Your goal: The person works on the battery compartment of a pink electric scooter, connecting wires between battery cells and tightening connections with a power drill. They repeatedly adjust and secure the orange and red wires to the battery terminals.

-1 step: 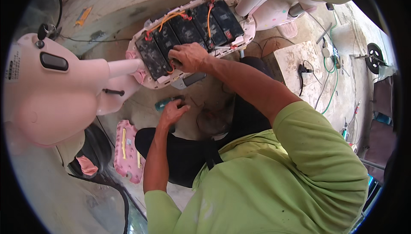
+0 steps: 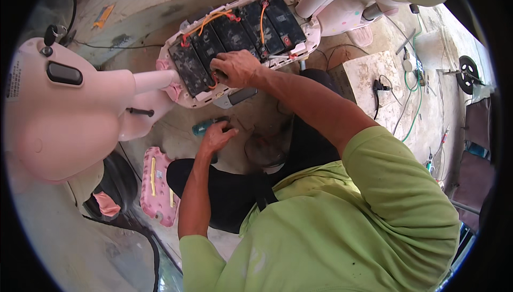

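Several black batteries (image 2: 235,34) sit side by side in the pale pink deck of an electric scooter (image 2: 80,99). Orange wires (image 2: 262,25) with red ends join some of their terminals. My right hand (image 2: 239,69) bends over the near edge of the batteries, fingers closed at a terminal. A short orange wire (image 2: 213,84) shows under its fingertips; what they pinch is hidden. Lower down, my left hand (image 2: 216,137) is closed around a teal cordless drill (image 2: 202,127), thumb sticking out to the right. The hand covers most of the drill's handle.
A pink cover (image 2: 152,185) with yellow strips lies at the left by a black wheel (image 2: 120,182). On the right stands a pale box (image 2: 368,81) with a black plug and cord (image 2: 380,86) on it. A green cable (image 2: 416,105) runs along the floor beyond.
Both hands keep their places. The view has shifted slightly, and a little more of the drill shows beside my left hand.
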